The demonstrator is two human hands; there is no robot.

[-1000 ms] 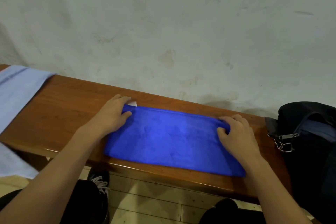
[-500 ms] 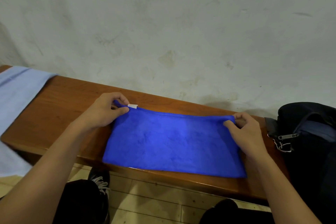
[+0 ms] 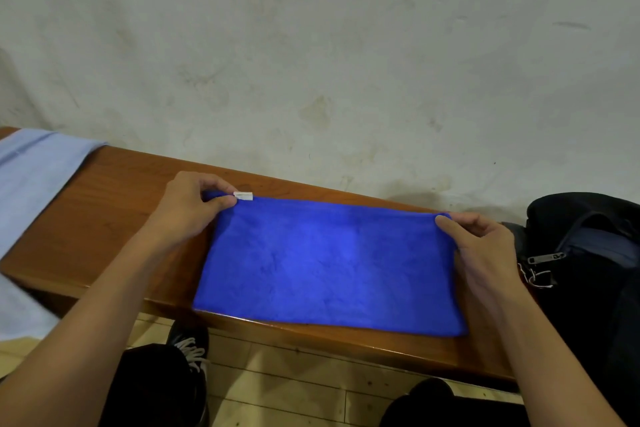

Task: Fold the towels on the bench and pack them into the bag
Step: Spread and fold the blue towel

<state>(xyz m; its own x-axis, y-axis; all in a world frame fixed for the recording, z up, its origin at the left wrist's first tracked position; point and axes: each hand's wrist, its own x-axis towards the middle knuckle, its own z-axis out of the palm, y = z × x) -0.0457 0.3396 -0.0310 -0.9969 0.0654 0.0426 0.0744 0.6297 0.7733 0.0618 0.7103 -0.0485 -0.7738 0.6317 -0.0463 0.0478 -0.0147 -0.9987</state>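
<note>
So I am standing at the bench (image 3: 114, 215), which is running along the wall from the left edge of my view to the right, and I am judging the job to be somewhere in its early-to-middle part. At the bench's right end the black bag (image 3: 588, 253) is sitting with its zip pull showing; I cannot tell from here whether anything is packed inside, or how far it is unzipped. At the left end a pale blue towel (image 3: 31, 191) is lying spread out and hanging over the front edge, looking unfolded, so that one is waiting for me. Between them, in the middle of the bench, the blue towel (image 3: 325, 263) is lying flat as a long rectangle, its near edge reaching the bench's front edge and its far edge close to the wall side. It is looking already doubled at least once, though I am only guessing that from its thick, neat rim. My left hand (image 3: 188, 208) is pinching the far left corner, just beside the small white label (image 3: 243, 196), and my right hand (image 3: 481, 246) is pinching the far right corner, thumb on top with fingers curled behind. I am reckoning another fold is coming for this towel, then packing it, then folding and packing the pale one.
</note>
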